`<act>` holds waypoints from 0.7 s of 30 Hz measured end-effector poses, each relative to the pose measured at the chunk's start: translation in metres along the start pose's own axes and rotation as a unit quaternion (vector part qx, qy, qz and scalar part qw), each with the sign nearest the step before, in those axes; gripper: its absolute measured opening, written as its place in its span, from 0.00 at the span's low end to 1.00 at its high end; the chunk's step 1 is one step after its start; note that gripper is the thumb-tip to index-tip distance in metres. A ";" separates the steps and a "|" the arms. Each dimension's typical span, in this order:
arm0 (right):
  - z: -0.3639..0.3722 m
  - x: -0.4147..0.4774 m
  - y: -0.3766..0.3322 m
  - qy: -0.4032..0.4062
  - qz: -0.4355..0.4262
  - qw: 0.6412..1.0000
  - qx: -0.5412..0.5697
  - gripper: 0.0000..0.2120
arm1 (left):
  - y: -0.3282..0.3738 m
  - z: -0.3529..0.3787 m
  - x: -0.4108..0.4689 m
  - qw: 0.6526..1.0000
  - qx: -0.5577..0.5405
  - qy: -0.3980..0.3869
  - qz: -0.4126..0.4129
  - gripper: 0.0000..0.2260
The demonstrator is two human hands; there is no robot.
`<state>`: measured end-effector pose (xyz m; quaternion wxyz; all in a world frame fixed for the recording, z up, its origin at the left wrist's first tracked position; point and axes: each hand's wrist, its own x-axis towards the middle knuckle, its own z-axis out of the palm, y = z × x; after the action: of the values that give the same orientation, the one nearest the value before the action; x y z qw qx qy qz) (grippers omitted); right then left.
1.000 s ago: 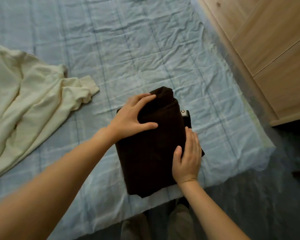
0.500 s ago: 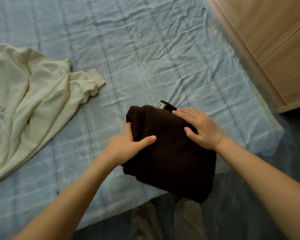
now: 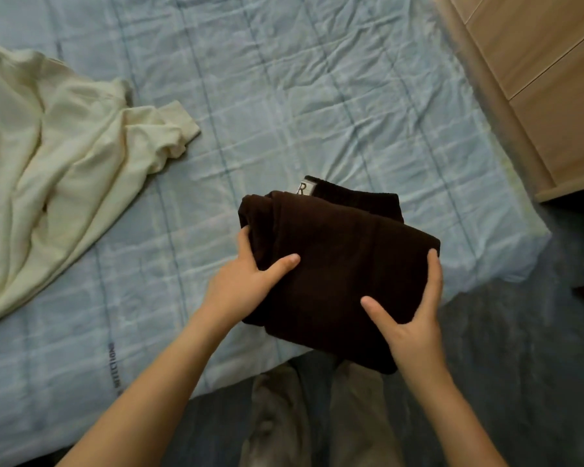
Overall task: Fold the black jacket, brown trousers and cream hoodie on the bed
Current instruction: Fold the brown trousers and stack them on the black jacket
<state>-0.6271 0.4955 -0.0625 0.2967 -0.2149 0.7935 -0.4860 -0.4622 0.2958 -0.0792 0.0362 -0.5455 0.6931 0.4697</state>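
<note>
The brown trousers (image 3: 338, 261) are folded into a thick dark bundle at the near edge of the bed (image 3: 284, 112), with a white label showing at the far side. My left hand (image 3: 250, 281) grips the bundle's left edge, thumb on top and fingers under it. Gripping the right near corner is my right hand (image 3: 415, 318), thumb across the top. The cream hoodie (image 3: 58, 163) lies crumpled and unfolded at the left, one sleeve cuff pointing right. The black jacket is not in view.
A wooden wardrobe (image 3: 547, 79) stands along the bed's right side. Dark floor (image 3: 520, 365) shows beyond the bed's near corner, and my own legs (image 3: 317, 416) stand against the near edge.
The trousers bundle has been turned and shifted right along the near edge. My right hand went from lying on top to gripping the right near corner. My left hand kept hold of the left edge.
</note>
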 end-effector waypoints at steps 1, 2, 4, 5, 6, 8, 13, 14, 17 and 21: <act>0.000 0.002 0.004 -0.017 0.009 1.000 0.004 0.50 | -0.002 0.003 -0.001 0.998 -0.058 -0.003 0.007 0.44; 0.000 0.006 0.007 -0.036 0.016 0.999 0.002 0.50 | -0.005 0.006 -0.003 0.993 -0.113 -0.002 0.019 0.44; -0.002 0.014 0.011 -0.061 0.019 0.998 -0.001 0.50 | -0.009 0.012 -0.006 0.982 -0.184 0.017 0.051 0.44; -0.002 0.016 0.014 -0.069 0.015 0.997 -0.002 0.50 | -0.009 0.014 -0.008 0.977 -0.200 0.030 0.069 0.44; -0.003 0.016 0.017 -0.075 0.009 0.997 -0.002 0.49 | -0.009 0.016 -0.010 0.973 -0.210 0.040 0.087 0.43; -0.004 0.011 0.022 -0.075 -0.001 0.997 -0.007 0.48 | -0.011 0.017 -0.013 0.969 -0.209 0.052 0.119 0.39; -0.006 0.018 0.032 -0.078 -0.007 0.997 0.001 0.43 | -0.012 0.016 -0.020 0.969 -0.153 0.046 0.188 0.35; -0.006 0.021 0.032 -0.076 -0.008 0.997 0.008 0.42 | -0.009 0.015 -0.020 0.968 -0.146 0.052 0.200 0.36; -0.005 0.025 0.034 -0.069 -0.006 0.997 0.022 0.41 | -0.003 0.015 -0.020 0.962 -0.130 0.082 0.226 0.37; -0.007 0.024 0.036 -0.067 0.011 0.997 0.033 0.41 | -0.003 0.013 -0.020 0.951 -0.051 0.084 0.293 0.29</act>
<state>-0.6512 0.4999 -0.0985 0.3614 -0.2284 0.7575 -0.4933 -0.4579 0.3192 -0.0776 -0.1895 -0.3569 0.7982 0.4468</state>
